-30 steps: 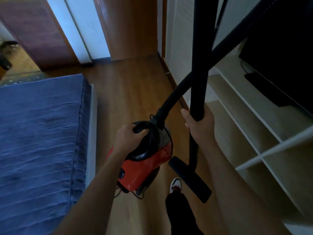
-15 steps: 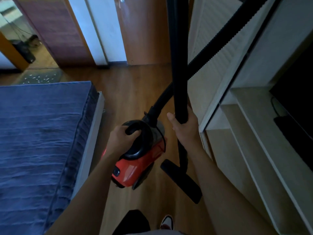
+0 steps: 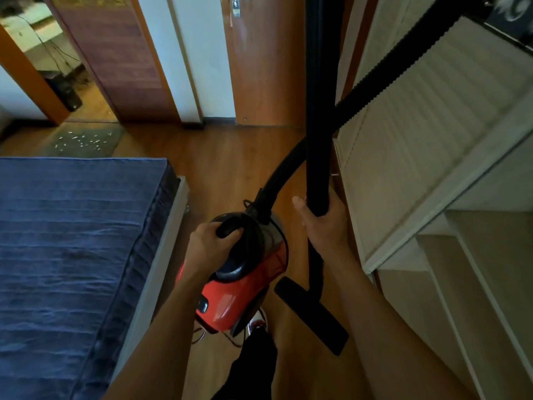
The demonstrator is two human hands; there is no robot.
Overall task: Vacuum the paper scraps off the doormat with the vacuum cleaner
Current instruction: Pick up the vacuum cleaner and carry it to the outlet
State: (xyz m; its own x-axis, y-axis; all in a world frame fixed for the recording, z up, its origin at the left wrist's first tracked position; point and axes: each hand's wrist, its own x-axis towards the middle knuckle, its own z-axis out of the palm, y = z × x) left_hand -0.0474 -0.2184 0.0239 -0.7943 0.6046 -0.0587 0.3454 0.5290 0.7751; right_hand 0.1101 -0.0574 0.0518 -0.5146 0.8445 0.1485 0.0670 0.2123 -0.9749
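Observation:
My left hand (image 3: 212, 246) grips the black carry handle of a red and black vacuum cleaner (image 3: 239, 287), which hangs off the wooden floor. My right hand (image 3: 323, 223) is closed around the black wand (image 3: 317, 116), held upright. The flat floor nozzle (image 3: 311, 314) hangs at the wand's lower end, beside the cleaner's body. A ribbed black hose (image 3: 375, 85) runs from the body up to the top right. Far ahead at the left, a dark doormat (image 3: 86, 140) lies in a doorway with white paper scraps (image 3: 80, 140) scattered over it.
A bed with a blue cover (image 3: 72, 255) fills the left side. White shelving and a louvred panel (image 3: 432, 157) stand along the right. A strip of wooden floor (image 3: 225, 168) runs between them toward the closed wooden door (image 3: 265, 59). My shoe (image 3: 258, 321) shows below the cleaner.
I have walked forward along the floor strip, carrying the cleaner and wand. The doormat with its scraps has come closer and more fully into view at the upper left.

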